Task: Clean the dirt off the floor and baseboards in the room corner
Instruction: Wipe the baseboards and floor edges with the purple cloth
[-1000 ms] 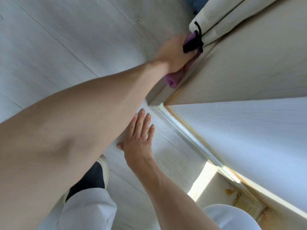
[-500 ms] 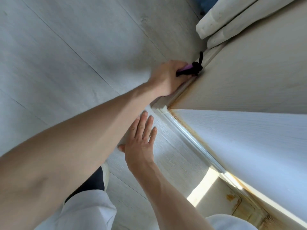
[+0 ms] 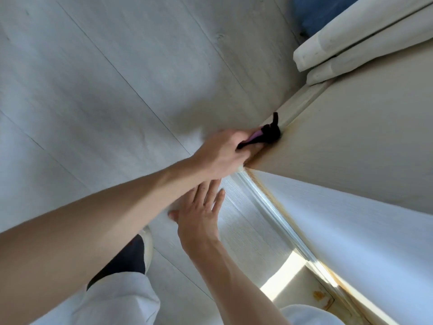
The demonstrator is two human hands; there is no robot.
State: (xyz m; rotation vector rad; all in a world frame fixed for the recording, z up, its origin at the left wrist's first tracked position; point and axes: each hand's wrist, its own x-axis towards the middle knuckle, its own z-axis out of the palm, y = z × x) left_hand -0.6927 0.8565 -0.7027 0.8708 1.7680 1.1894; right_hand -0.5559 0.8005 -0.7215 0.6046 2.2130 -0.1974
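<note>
Your left hand [image 3: 220,156] was clenched around the cloth [image 3: 264,136], a purple rag with a black loop sticking out past your knuckles, and it pressed that cloth against the baseboard [image 3: 302,102] just short of the corner [image 3: 244,168]. Most of the cloth was hidden under your fingers, so how much of it actually met the wood could not be told.

Your right hand [image 3: 199,219] lay flat on the floor [image 3: 117,90], fingers straight and spread, holding nothing; it looked like a brace for your weight. That was a sound stance (keep it planted, close to the corner but clear of the wiping path).

To do this step well, you probably needed to work the cloth along the top lip of the baseboard, where a brownish line [image 3: 290,131] ran beside the wall [image 3: 351,148], and then push it fully into the corner itself. The same stain [image 3: 264,191] followed the second baseboard [image 3: 269,207] toward you, so that run likely came next. Fold a fresh face of cloth outward if the first one smeared.

Beyond the cloth, two pale rolls [image 3: 351,50] rested against the wall.
</note>
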